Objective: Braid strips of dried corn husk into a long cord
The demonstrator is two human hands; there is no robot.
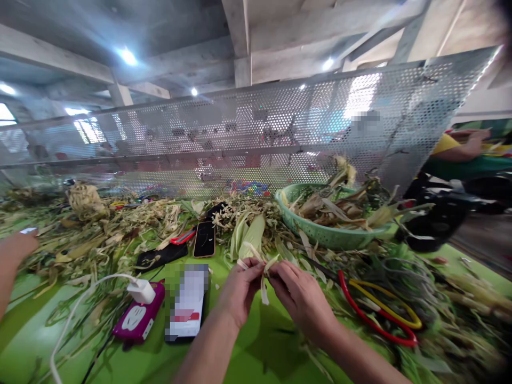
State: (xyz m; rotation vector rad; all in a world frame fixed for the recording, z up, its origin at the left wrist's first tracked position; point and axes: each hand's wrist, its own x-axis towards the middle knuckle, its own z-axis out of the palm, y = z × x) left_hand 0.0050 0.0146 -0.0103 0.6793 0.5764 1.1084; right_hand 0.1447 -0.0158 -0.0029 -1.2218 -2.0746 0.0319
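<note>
My left hand (242,288) is closed, its thumb and fingers pinching a narrow pale strip of corn husk (264,294) above the green table. Close beside it, my right hand (298,292) is closed too, its fingertips on the same pale husk piece. The strip's lower end hangs down between the hands, and my fingers hide part of it. Just beyond them lies a larger bundle of pale green corn husk (253,237). To the left of my left hand, a phone with a lit, blurred screen (187,304) rests on the table.
A purple power strip (140,314) holds a white charger (141,291). Behind are a dark phone (204,240) and a red cutter (183,237). A green basket (320,234) contains dry husks. Red-and-yellow looped handles (376,320) lie right. Another person's hand (18,248) shows left. Perforated metal panel (240,138) stands behind.
</note>
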